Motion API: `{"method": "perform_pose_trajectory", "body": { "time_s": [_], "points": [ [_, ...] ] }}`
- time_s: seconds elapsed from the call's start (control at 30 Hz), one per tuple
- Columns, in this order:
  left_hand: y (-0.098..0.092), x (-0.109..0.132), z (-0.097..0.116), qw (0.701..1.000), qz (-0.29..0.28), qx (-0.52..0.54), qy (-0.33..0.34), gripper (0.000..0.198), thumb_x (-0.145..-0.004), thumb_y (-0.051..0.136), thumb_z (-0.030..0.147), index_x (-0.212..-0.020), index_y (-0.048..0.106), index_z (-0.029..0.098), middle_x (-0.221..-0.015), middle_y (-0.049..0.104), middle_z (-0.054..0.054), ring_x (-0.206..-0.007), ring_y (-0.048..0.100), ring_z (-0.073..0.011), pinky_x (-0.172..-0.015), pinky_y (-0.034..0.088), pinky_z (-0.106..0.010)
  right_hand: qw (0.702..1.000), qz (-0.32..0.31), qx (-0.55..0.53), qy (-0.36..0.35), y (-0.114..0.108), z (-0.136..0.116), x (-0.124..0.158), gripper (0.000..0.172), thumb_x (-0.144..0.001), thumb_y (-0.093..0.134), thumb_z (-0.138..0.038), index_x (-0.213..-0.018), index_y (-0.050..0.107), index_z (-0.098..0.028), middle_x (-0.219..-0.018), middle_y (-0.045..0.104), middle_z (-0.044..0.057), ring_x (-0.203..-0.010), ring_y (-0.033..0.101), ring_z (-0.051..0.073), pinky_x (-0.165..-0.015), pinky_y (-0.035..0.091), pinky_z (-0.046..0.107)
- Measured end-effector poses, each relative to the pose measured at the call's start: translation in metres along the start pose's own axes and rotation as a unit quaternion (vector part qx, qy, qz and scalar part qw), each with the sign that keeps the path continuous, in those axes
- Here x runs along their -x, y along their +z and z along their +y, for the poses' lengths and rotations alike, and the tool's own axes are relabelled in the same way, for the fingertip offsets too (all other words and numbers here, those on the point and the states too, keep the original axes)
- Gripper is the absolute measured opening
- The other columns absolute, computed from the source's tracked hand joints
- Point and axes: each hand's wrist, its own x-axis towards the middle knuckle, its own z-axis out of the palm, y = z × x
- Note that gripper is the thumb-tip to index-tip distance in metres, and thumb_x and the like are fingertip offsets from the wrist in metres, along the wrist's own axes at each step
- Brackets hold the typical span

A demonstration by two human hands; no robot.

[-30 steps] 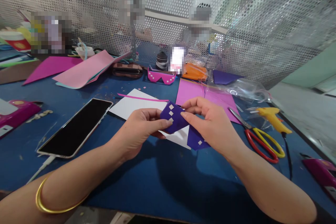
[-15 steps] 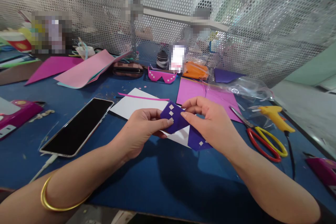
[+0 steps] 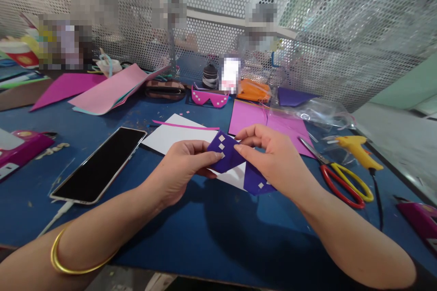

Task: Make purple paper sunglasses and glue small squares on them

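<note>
Purple paper glasses (image 3: pixel 228 156) with small white squares stuck on them are held between both hands, above a white sheet (image 3: pixel 174 134). My left hand (image 3: pixel 186 161) pinches one lens end, its thumb lying near the lowest white square on that side. With thumb and fingers, my right hand (image 3: pixel 264 148) grips the upper middle of the glasses and covers part of the other lens. A thin pink strip (image 3: pixel 186 125) lies across the white sheet. Behind it stand finished-looking pink paper glasses (image 3: pixel 209 98) with similar white squares.
Scissors (image 3: pixel 344 182) and a yellow glue gun (image 3: pixel 360 151) lie at the right. A phone (image 3: pixel 102 163) on a cable is at the left, near a magenta device (image 3: pixel 25 150). Pink sheets (image 3: pixel 109 88) and a perforated metal screen (image 3: pixel 218 22) are behind. A person is visible through the screen.
Hardly anything differs. Both hands keep their grip on the purple glasses, while the whole view has shifted very slightly.
</note>
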Motion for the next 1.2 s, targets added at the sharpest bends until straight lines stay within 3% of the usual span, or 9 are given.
{"method": "perform_pose_trajectory", "body": {
  "time_s": [0.33, 0.73, 1.2],
  "points": [
    [0.0011, 0.0010, 0.0015, 1.000, 0.005, -0.007, 0.000, 0.016, -0.073, 0.078, 0.030, -0.078, 0.077, 0.015, -0.077, 0.073, -0.004, -0.070, 0.064, -0.0138, -0.060, 0.051, -0.020, 1.000, 0.002, 0.001, -0.013, 0.0012, 0.0000, -0.0003, 0.012, -0.082, 0.065, -0.024, -0.093, 0.065, -0.021, -0.084, 0.075, -0.001, -0.074, 0.067, 0.014, -0.064, 0.048, 0.028],
    [-0.0003, 0.0021, 0.0024, 1.000, 0.004, -0.019, -0.005, 0.019, -0.072, 0.079, 0.033, -0.080, 0.077, 0.016, -0.077, 0.073, -0.005, -0.071, 0.064, -0.0149, -0.061, 0.050, -0.022, 1.000, 0.005, 0.005, -0.002, -0.0001, -0.0005, 0.0007, 0.013, -0.082, 0.065, -0.026, -0.094, 0.065, -0.021, -0.079, 0.074, -0.002, -0.059, 0.058, 0.010, -0.052, 0.040, 0.025],
    [0.0019, 0.0022, 0.0021, 1.000, 0.010, -0.015, -0.005, 0.017, -0.071, 0.078, 0.032, -0.075, 0.077, 0.016, -0.075, 0.074, -0.006, -0.068, 0.064, -0.0167, -0.060, 0.050, -0.024, 1.000, -0.002, 0.009, -0.002, 0.0007, -0.0022, 0.0006, 0.013, -0.082, 0.065, -0.026, -0.094, 0.065, -0.021, -0.083, 0.075, 0.000, -0.064, 0.063, 0.012, -0.057, 0.044, 0.027]
  ]
}}
